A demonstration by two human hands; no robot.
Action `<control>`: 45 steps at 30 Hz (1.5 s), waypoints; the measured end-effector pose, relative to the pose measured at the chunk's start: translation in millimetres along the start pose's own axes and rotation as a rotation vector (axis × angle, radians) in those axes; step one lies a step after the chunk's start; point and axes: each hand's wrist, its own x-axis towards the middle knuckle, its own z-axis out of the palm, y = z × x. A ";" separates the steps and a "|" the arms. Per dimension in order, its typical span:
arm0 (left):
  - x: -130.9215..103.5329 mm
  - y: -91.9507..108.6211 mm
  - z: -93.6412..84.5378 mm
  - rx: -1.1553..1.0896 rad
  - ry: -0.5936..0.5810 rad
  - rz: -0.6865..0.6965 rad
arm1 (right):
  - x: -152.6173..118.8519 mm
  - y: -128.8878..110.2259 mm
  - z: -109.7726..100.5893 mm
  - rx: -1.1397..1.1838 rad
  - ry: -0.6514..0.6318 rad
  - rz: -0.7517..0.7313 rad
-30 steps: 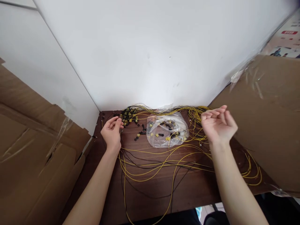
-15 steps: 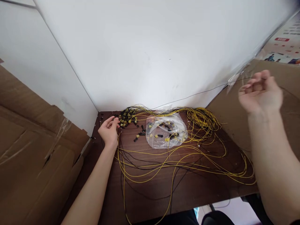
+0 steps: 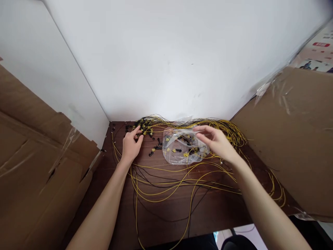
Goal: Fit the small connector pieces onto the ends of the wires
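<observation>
My left hand point(image 3: 132, 144) is at the left edge of a pile of small black and yellow connectors point(image 3: 145, 125), thumb and fingers apart with nothing seen between them. My right hand point(image 3: 214, 140) hovers over the right side of a clear plastic bag point(image 3: 171, 158), its thumb and fingers apart and no item visible in them. Black and yellow parts show in the bag. A few loose black parts point(image 3: 158, 142) lie between pile and bag. From the pile, yellow and black wires run right into a tangled bundle point(image 3: 231, 130).
Long loose yellow wires point(image 3: 161, 201) loop across the dark wooden table point(image 3: 215, 211). Cardboard sheets point(image 3: 33, 146) stand on the left, and another cardboard panel point(image 3: 299, 139) on the right. A white wall point(image 3: 166, 62) closes off the back.
My right hand has come down and left from the upper right, and the thin wire stretched to it is gone from there. My left hand has shifted slightly right and its fingers have spread.
</observation>
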 end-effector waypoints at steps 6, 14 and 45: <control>-1.5 1.4 -0.7 0.136 -0.053 -0.019 | -22.3 -33.0 61.8 -0.189 -0.305 -0.277; -1.5 3.1 -4.0 0.147 -0.096 -0.028 | -33.4 -10.6 116.6 -0.445 -0.324 -0.419; -11.1 18.1 -29.2 0.628 -0.214 -0.116 | -34.9 0.4 118.9 -0.367 -0.321 -0.433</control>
